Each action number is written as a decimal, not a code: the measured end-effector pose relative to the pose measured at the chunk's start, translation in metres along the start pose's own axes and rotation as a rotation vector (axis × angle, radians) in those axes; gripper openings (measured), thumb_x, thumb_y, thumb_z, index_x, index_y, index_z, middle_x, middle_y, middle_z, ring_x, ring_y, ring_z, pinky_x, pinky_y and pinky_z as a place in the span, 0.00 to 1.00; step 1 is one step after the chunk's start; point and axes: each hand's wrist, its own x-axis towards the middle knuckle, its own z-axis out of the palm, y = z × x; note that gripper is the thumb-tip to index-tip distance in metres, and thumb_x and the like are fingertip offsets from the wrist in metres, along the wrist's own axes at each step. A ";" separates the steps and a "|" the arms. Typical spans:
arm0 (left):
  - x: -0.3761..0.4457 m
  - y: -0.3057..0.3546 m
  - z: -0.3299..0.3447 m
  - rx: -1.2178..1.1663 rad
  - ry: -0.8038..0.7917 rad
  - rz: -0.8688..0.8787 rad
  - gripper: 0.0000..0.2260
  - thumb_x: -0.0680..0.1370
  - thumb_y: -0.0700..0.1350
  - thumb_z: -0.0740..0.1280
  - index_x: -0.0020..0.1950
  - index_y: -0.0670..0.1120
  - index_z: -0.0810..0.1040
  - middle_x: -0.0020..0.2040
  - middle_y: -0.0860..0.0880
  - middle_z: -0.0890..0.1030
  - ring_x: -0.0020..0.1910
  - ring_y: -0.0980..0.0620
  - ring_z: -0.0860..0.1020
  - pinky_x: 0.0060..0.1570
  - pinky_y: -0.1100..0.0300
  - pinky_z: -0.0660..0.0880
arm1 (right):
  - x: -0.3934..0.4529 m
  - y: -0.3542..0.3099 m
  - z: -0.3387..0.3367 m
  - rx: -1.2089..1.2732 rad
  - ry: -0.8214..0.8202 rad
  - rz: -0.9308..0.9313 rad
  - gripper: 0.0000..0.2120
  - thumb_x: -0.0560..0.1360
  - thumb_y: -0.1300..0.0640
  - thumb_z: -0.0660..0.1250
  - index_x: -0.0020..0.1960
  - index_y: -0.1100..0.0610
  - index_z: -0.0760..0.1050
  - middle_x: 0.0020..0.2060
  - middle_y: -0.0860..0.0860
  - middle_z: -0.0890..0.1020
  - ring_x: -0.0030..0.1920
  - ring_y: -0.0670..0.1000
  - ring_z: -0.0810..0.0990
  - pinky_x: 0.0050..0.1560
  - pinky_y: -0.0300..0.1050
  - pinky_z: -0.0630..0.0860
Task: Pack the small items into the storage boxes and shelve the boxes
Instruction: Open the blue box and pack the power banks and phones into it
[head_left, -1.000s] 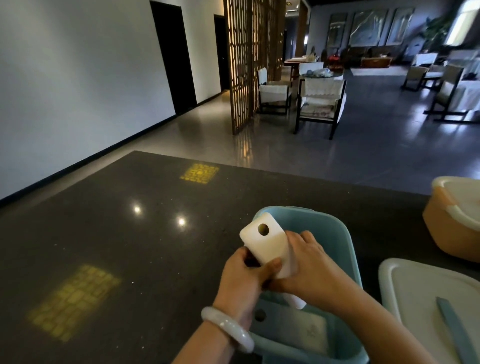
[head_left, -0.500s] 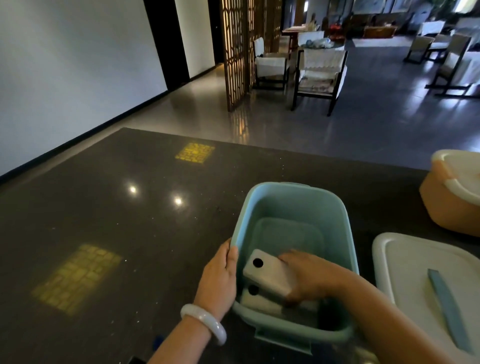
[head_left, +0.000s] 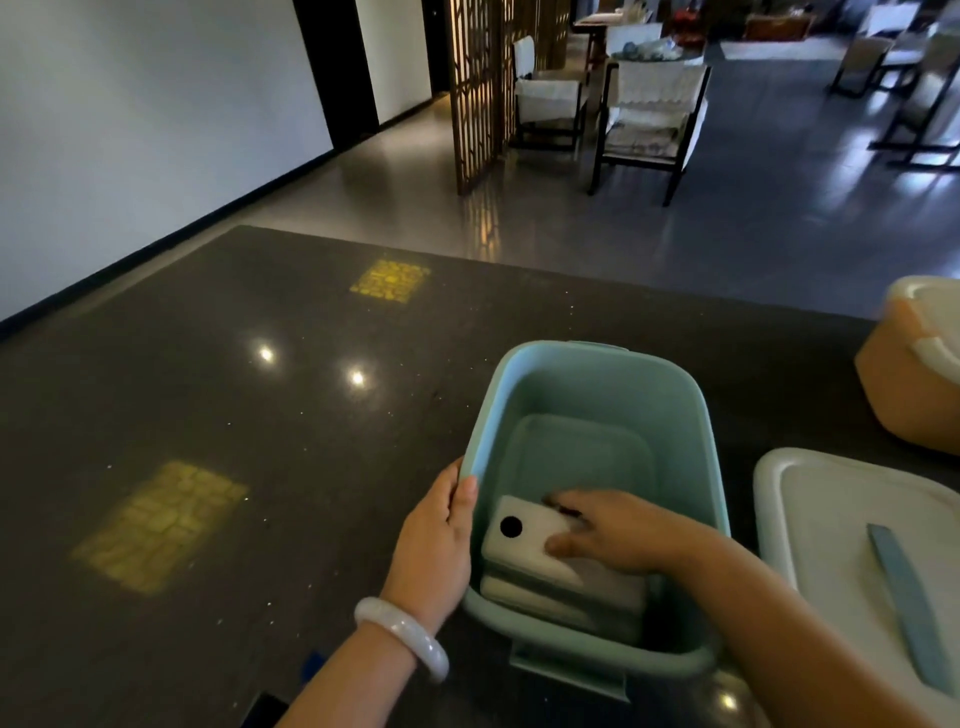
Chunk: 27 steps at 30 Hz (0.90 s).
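Observation:
A light blue storage box (head_left: 696, 447) stands open on the dark stone table (head_left: 260, 467). Inside it, at the near end, a white flat item with a round black hole (head_left: 519, 535) lies on top of another white item (head_left: 540, 597). My right hand (head_left: 618, 530) is down inside the box, its fingers and thumb pinching the top white item. My left hand (head_left: 436, 551), with a pale bangle on the wrist, grips the box's left rim.
A white lid with a blue handle strip (head_left: 852, 561) lies to the right of the box. An orange storage box with a white lid (head_left: 914, 384) stands at the far right. Beyond the table's far edge are floor, chairs (head_left: 649, 114) and a wooden screen (head_left: 478, 93).
My right hand carried the white item from above the box down onto the other white item inside. My left hand let go of it and took the box's left rim.

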 end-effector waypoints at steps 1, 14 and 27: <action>-0.001 0.000 0.000 0.004 0.001 -0.002 0.08 0.81 0.53 0.54 0.60 0.59 0.62 0.43 0.63 0.72 0.40 0.81 0.70 0.37 0.81 0.67 | -0.001 0.000 -0.001 -0.008 -0.018 -0.005 0.22 0.74 0.41 0.66 0.66 0.46 0.70 0.60 0.46 0.76 0.56 0.47 0.75 0.58 0.45 0.71; 0.003 -0.006 0.002 0.012 -0.017 0.019 0.08 0.81 0.54 0.54 0.60 0.60 0.64 0.45 0.62 0.74 0.42 0.81 0.71 0.38 0.82 0.67 | -0.005 -0.002 -0.007 0.029 -0.111 0.004 0.23 0.72 0.44 0.70 0.66 0.44 0.71 0.58 0.43 0.79 0.56 0.45 0.77 0.55 0.41 0.71; 0.002 -0.005 0.002 0.023 0.003 0.042 0.13 0.77 0.58 0.52 0.60 0.58 0.64 0.43 0.62 0.72 0.42 0.81 0.71 0.38 0.81 0.67 | -0.004 -0.003 -0.007 0.006 -0.135 0.004 0.25 0.70 0.44 0.71 0.66 0.43 0.71 0.59 0.43 0.79 0.56 0.44 0.77 0.55 0.41 0.71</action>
